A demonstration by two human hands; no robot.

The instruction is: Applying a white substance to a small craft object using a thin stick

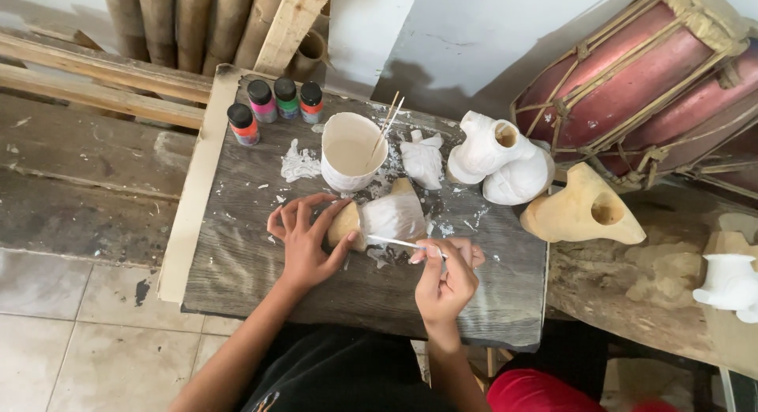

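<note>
**Two hands on a half-painted wooden figure**

Head view. Left hand (304, 240) curls round the bare tan end of a small wooden figure (379, 220), fingers (294, 215) spread over its top and thumb under its near side; the grip is closed on the piece. Right hand (444, 279) pinches a thin brush (399, 242) between thumb and fingertips (421, 254), closed on the handle. Brush tip touches the figure's lower white edge, just right of the left thumb.

Figure lies on the grey wooden board (260, 262), between both hands. Long axis runs roughly left-right, slightly tilted; tan unpainted end toward the left fingers, white-coated end pointing away to the right.

Containers: a white cup (351, 153) stands just beyond the figure, holding white paint and two thin sticks (384, 128) leaning on its right rim. Four small paint bottles (274, 106) with black caps stand at the far left corner, well beyond the left fingers; contents show pink, green, red-orange.

Beyond the right fingers: white-coated figures (497, 159), and one bare wooden figure (580, 211) off the board's right edge.
</note>
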